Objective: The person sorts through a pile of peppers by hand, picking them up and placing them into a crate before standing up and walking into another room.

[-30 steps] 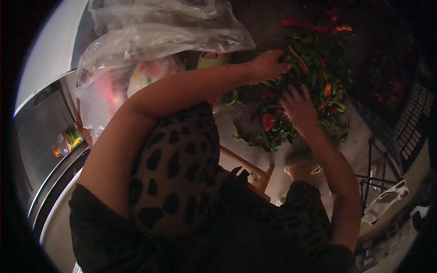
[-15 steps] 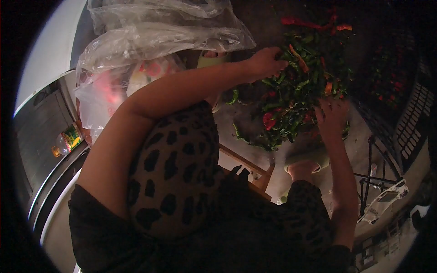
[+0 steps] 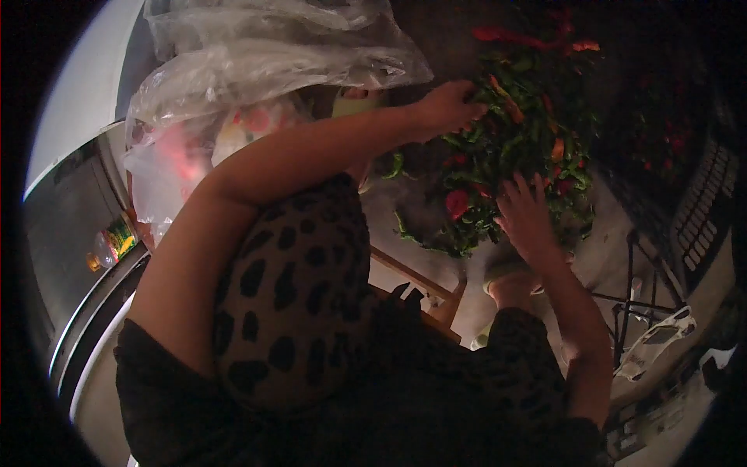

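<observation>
A heap of green peppers [image 3: 510,159] with several red ones among them lies on the floor in front of me. My left hand [image 3: 451,109] rests at the heap's upper left edge, its fingers loosely bent and apart, and I see nothing held in it. Over the lower part of the heap is my right hand [image 3: 529,214], with fingers spread and touching the peppers. A bright red pepper [image 3: 457,204] lies left of that hand. Long red peppers [image 3: 510,36] lie at the far end, in dim light.
A large clear plastic bag [image 3: 272,58] and a white and pink bag [image 3: 175,159] stand at upper left. A dark crate with slots [image 3: 704,202] is at the right, beside a black metal frame [image 3: 634,303]. A wooden stool [image 3: 443,311] is near my legs. A bottle [image 3: 113,243] is far left.
My right hand has moved left across the lower heap, and its fingers have spread. My left hand has stayed at the heap's edge. The view has shifted slightly.
</observation>
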{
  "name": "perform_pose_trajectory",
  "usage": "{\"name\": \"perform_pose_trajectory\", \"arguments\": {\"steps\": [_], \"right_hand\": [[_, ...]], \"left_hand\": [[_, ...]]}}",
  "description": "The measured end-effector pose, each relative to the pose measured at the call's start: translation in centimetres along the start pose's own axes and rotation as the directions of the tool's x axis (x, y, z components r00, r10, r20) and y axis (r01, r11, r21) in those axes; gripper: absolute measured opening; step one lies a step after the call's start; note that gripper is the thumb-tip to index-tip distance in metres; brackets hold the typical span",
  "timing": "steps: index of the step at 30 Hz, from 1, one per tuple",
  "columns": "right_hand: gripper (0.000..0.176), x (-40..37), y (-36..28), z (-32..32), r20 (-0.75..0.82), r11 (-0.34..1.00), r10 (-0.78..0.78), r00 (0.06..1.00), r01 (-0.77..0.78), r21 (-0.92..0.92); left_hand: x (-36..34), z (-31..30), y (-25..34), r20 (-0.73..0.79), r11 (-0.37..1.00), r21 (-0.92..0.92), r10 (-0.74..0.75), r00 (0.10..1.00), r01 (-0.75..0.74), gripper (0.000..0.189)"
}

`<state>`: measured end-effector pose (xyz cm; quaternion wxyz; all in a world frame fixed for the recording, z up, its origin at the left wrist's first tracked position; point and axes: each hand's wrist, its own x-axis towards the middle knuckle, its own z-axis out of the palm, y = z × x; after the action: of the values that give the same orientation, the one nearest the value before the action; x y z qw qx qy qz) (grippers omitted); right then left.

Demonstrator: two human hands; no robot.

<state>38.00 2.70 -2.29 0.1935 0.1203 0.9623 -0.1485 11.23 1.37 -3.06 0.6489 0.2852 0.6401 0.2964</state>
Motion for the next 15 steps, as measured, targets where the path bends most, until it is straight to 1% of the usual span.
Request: {"name": "perform_pose_trajectory", "arguments": {"steps": [2, 5, 8, 11, 14, 15], "right_hand": [[0.046, -0.8, -0.6, -0.7, -0.009, 0.999, 0.019, 1.0, -0.018, 0.04], [0.037, -0.4, -0.7, 0.9, -0.11, 0.992, 0.129, 0.985, -0.127, 0.027], [0.03, 2.9, 1.2, -1.9, -0.315, 0.987, 0.153, 0.937, -0.158, 0.009], [0.026, 5.8, 4.2, -1.4, -0.413, 0.989, 0.007, 0.911, -0.066, -0.129], [0.022, 6.8, 5.0, -1.0, -0.325, 0.986, -0.002, 0.946, -0.053, -0.16], [0.022, 6.7, 5.1, -1.2, -0.286, 0.985, 0.016, 0.958, -0.064, -0.159]], "left_hand": [[0.0, -0.1, 0.0, 0.005, 1.0, -0.007, -0.003, 1.0, 0.003, 0.026], [-0.1, 0.1, 0.1, -0.005, 1.0, -0.002, 0.0, 1.0, 0.0, 0.026], [0.5, 0.2, -0.4, 0.006, 0.999, 0.038, 0.0, 1.0, 0.0, 0.027], [0.4, 0.5, -0.1, 0.004, 0.999, 0.032, 0.026, 1.0, -0.026, 0.029], [-0.1, 0.3, 0.4, 0.021, 0.996, 0.093, -0.016, 1.0, 0.014, 0.033], [0.1, 0.2, 0.3, 0.023, 0.998, 0.059, 0.007, 1.0, -0.008, 0.034]]}}
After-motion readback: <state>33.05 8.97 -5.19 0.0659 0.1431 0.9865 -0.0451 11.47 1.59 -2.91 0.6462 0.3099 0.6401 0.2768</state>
